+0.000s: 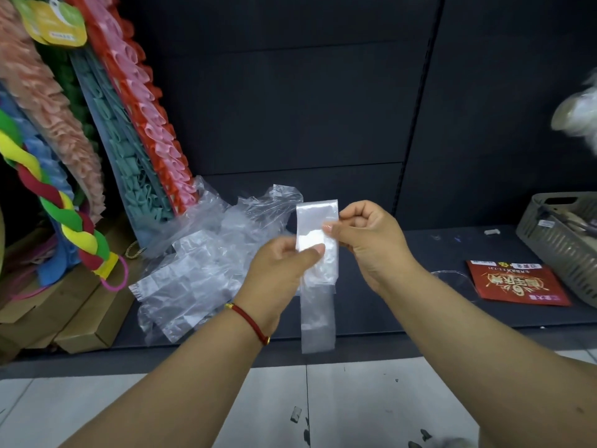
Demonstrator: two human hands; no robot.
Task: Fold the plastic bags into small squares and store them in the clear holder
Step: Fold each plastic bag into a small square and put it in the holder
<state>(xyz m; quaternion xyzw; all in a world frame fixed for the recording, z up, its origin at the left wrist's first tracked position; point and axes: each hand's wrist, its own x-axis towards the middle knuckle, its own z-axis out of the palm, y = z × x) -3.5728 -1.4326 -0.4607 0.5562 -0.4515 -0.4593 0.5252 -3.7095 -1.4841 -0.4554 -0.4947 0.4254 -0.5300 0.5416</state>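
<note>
You are pinching the folded bag strip (pixel 317 253) upright above the shelf (pixel 420 305), left hand (pixel 284 270) mid-strip and right hand (pixel 365 234) near the top; likely limp and slippery, so grip beside each crease.

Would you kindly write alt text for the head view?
Both hands, left hand and right hand, pinch a clear plastic bag folded into a long strip above a dark shelf. Loose plastic bags lie to its left; a grey basket sits right.
</note>
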